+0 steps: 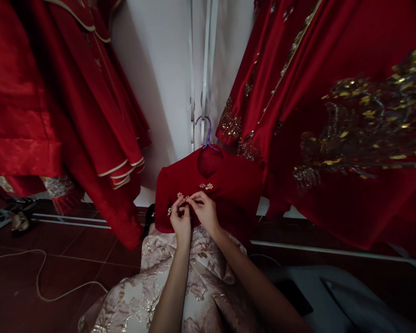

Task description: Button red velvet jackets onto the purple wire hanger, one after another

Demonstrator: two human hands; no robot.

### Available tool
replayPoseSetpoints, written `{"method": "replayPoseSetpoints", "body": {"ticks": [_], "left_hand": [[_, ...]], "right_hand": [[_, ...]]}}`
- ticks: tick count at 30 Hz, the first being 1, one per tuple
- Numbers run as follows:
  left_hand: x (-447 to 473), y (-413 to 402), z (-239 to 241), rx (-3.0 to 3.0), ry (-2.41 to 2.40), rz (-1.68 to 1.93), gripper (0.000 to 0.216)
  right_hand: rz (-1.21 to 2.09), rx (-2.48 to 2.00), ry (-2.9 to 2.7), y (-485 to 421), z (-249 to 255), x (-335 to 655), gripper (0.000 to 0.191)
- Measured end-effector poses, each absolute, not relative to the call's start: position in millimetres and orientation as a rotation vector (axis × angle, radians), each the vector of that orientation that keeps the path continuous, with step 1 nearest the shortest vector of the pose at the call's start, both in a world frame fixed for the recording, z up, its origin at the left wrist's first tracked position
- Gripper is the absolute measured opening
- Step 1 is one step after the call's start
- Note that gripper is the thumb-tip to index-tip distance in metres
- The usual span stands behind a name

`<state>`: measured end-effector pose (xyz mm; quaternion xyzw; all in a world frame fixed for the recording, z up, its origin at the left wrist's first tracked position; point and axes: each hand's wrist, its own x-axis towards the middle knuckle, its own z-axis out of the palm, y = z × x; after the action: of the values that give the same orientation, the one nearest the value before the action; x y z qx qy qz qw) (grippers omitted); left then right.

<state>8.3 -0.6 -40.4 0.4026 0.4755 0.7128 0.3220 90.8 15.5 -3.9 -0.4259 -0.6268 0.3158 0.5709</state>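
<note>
A red garment (235,185) with a notched neckline hangs in front of me on a purple hanger (208,134). Both of my hands work at its front, fingertips close together. My left hand (180,222) pinches the lower edge of a jewelled button (180,195). From the other side, my right hand (206,212) grips the same ornament between thumb and forefinger; the exact contact is partly hidden by the fingers. Another pearl-like fastener (206,186) sits just above, below the neckline. A small ornament (169,211) shows left of my left hand.
Red gowns with pale piping (114,138) hang at left, and a gold-sequined red gown (333,199) at right. A white metal rack post (205,60) rises behind the hanger. Pale brocade fabric (159,282) spreads beneath my forearms. A cable (41,282) crosses the tiled floor.
</note>
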Motion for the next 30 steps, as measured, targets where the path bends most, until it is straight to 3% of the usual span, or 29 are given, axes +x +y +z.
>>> {"method": "replayPoseSetpoints", "body": {"ticks": [10, 16, 22, 26, 30], "left_hand": [[6.4, -2.3, -39.3, 0.847, 1.182, 1.899, 0.037], [3.0, 1.3, -40.7, 0.869, 1.192, 1.900, 0.032], [-1.8, -7.8, -37.8, 1.253, 1.455, 1.911, 0.026], [-15.3, -14.4, -37.2, 1.599, 1.786, 1.805, 0.033], [-29.5, -15.7, -38.7, 1.744, 1.795, 1.654, 0.042]], "right_hand": [[0.470, -1.011, -1.537, 5.1, -16.1, 84.8, 0.010], [0.492, -1.024, -1.548, 13.8, -12.9, 84.6, 0.009], [0.752, -1.031, -1.745, 11.1, 7.5, 111.8, 0.010], [0.696, -1.200, -1.846, -4.8, 11.4, 149.2, 0.016], [0.660, -1.356, -1.884, -15.4, 0.8, 176.3, 0.018]]}}
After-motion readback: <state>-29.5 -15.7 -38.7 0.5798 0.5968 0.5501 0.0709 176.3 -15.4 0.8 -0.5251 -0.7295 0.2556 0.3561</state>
